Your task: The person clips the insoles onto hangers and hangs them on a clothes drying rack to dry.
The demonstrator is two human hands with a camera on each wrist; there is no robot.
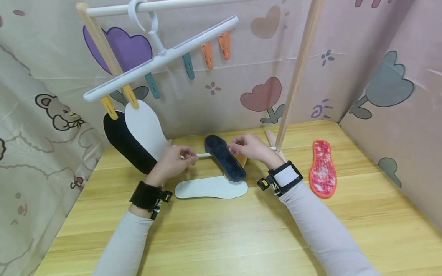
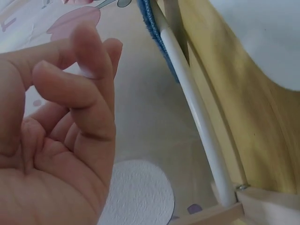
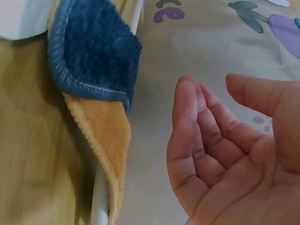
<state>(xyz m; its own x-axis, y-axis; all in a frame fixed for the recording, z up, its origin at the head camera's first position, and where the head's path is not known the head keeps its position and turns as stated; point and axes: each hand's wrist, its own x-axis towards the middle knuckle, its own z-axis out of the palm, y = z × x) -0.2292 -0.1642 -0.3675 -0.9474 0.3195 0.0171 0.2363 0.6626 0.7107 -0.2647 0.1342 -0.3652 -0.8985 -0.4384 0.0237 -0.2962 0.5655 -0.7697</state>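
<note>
Blue insole [image 1: 224, 157] on white rail [image 1: 203, 155] — wooden table [image 1: 221, 230], pink-curtained booth.

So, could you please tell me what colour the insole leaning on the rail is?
Dark blue insole, clearest in the right wrist view.

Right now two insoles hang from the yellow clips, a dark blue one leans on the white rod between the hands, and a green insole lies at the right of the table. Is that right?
Not quite: the insole at the right is red and pink patterned, not green, as the head view shows. Two insoles do hang from the yellow clips, and the dark blue insole leans on the white rod between the left hand and right hand.
</note>
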